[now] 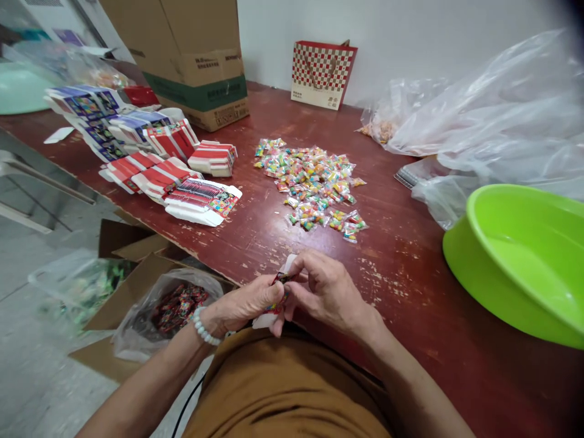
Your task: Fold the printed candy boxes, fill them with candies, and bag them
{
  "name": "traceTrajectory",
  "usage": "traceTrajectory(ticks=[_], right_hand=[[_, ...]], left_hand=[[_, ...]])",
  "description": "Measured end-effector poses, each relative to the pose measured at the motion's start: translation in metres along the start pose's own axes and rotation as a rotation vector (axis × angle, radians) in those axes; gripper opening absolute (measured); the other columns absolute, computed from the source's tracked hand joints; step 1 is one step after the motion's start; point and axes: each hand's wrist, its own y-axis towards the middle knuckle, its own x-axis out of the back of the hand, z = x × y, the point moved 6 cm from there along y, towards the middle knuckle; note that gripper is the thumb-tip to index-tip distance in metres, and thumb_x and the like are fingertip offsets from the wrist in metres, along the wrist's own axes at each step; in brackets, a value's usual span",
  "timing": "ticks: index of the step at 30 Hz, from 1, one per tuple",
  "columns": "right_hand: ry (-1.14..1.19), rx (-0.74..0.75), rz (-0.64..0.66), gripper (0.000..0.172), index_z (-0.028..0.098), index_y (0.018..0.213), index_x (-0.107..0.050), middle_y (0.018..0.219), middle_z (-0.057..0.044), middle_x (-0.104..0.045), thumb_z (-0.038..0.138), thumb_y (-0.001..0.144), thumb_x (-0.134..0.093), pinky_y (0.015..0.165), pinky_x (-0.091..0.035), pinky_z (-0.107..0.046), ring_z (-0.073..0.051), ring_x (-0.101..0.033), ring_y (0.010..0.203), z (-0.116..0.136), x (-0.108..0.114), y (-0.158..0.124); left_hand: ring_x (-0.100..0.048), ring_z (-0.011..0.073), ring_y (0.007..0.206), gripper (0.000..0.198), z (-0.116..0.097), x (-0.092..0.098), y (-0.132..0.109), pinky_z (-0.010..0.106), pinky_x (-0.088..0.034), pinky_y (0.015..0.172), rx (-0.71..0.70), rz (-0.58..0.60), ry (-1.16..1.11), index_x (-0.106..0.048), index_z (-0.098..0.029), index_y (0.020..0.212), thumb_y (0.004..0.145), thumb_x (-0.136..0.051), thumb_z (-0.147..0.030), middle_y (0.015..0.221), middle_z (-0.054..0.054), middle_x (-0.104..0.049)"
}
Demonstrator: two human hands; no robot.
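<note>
Pinching a small printed carton [274,307] between thumbs and fingers, the left hand [255,298] and right hand [326,286] meet at the near edge of a worn red table [260,240], just in front of a brown garment [292,383]. Seen from the hands, a tall cardboard box [201,67] stands at 11 o'clock, and clear plastic bags [502,121] billow at 2 o'clock. A lime-green basin [465,261] sits at 3 o'clock, while a checked paper gift bag [322,76] leans near the wall at 12. Stacks of flat printed cartons [176,141], red and blue, line the table's edge at 10 o'clock. Nearer at 12 lies a heap of candies [314,173] in clear wrappers. Pale beads form a bracelet [201,328] on the left wrist.
</note>
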Motion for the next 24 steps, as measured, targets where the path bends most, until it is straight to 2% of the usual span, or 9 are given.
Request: traceTrajectory(ticks=[4,8,11,13,15,19,21,22,24], right_hand=[[0.081,-0.072,0.082,0.015,0.02,0.076,-0.055,0.069,0.004,-0.057,0.006,0.08,-0.059,0.058,-0.038,-0.022,-0.01,-0.048,0.059,-0.004,0.0,-0.005],[0.136,-0.129,0.249,0.011,0.022,0.083,-0.053,0.064,0.006,-0.054,0.011,0.084,-0.057,0.054,-0.034,-0.022,-0.01,-0.045,0.055,-0.01,-0.005,-0.008],[0.165,-0.157,0.317,0.008,0.022,0.087,-0.052,0.067,0.005,-0.056,0.016,0.087,-0.058,0.055,-0.035,-0.023,-0.011,-0.046,0.058,-0.019,-0.007,-0.008],[0.291,-0.189,0.334,0.008,0.022,0.087,-0.052,0.07,0.003,-0.057,0.023,0.089,-0.059,0.056,-0.037,-0.023,-0.012,-0.048,0.061,-0.024,-0.01,-0.007],[0.406,-0.229,0.256,0.015,0.021,0.084,-0.052,0.072,0.003,-0.058,0.031,0.089,-0.062,0.056,-0.04,-0.023,-0.012,-0.049,0.062,-0.03,-0.012,-0.008],[0.287,-0.348,-0.164,0.025,0.022,0.098,-0.06,0.074,0.003,-0.057,0.028,0.079,-0.075,0.057,-0.042,-0.024,-0.012,-0.051,0.062,-0.038,-0.007,-0.014],[0.327,-0.417,-0.194,0.023,0.022,0.101,-0.064,0.073,0.002,-0.056,0.032,0.082,-0.073,0.057,-0.043,-0.025,-0.014,-0.053,0.062,-0.04,-0.014,-0.018],[0.377,-0.437,-0.161,0.018,0.021,0.094,-0.066,0.071,0.001,-0.056,0.036,0.085,-0.069,0.056,-0.044,-0.026,-0.014,-0.054,0.062,-0.04,-0.02,-0.018],[0.413,-0.432,-0.138,0.027,0.02,0.074,-0.063,0.068,0.0,-0.056,0.041,0.091,-0.061,0.055,-0.043,-0.027,-0.015,-0.052,0.061,-0.039,-0.022,-0.016]], left_hand=[[-0.06,0.0141,0.053,0.065,-0.006,-0.005,0.0,0.028,-0.046,0.059,0.06,0.058,0.053,-0.066,-0.013,0.08,0.083,-0.053,-0.077,0.069,0.004,-0.063],[-0.061,0.0134,0.047,0.063,-0.009,-0.008,0.002,0.027,-0.046,0.056,0.151,0.089,0.057,-0.065,-0.014,0.075,0.078,-0.059,-0.077,0.064,0.002,-0.064],[-0.057,0.0112,0.044,0.052,-0.004,-0.008,0.004,0.024,-0.045,0.049,0.243,0.102,0.053,-0.064,-0.015,0.075,0.075,-0.071,-0.067,0.063,0.002,-0.066],[-0.057,0.0114,0.044,0.04,-0.001,-0.006,0.004,0.022,-0.044,0.044,0.288,0.073,0.067,-0.063,-0.016,0.075,0.073,-0.079,-0.053,0.062,0.001,-0.066],[-0.059,0.0119,0.046,0.031,-0.002,-0.003,0.005,0.021,-0.046,0.044,0.27,0.012,0.094,-0.064,-0.015,0.075,0.071,-0.082,-0.04,0.062,0.001,-0.066],[-0.061,0.0126,0.048,0.027,-0.007,0.003,0.007,0.023,-0.052,0.047,0.087,-0.165,0.093,-0.068,-0.013,0.081,0.076,-0.079,-0.037,0.064,0.001,-0.067],[-0.062,0.0136,0.05,0.03,-0.006,0.002,0.01,0.025,-0.053,0.048,0.026,-0.227,0.057,-0.069,-0.012,0.081,0.079,-0.076,-0.041,0.066,0.003,-0.067],[-0.062,0.0139,0.051,0.032,-0.005,0.002,0.011,0.025,-0.053,0.049,0.007,-0.254,0.04,-0.069,-0.012,0.08,0.08,-0.075,-0.043,0.066,0.003,-0.067],[-0.064,0.0145,0.059,0.034,-0.005,0.0,0.013,0.025,-0.054,0.057,-0.017,-0.289,0.029,-0.068,-0.011,0.079,0.081,-0.075,-0.044,0.069,0.004,-0.069]])
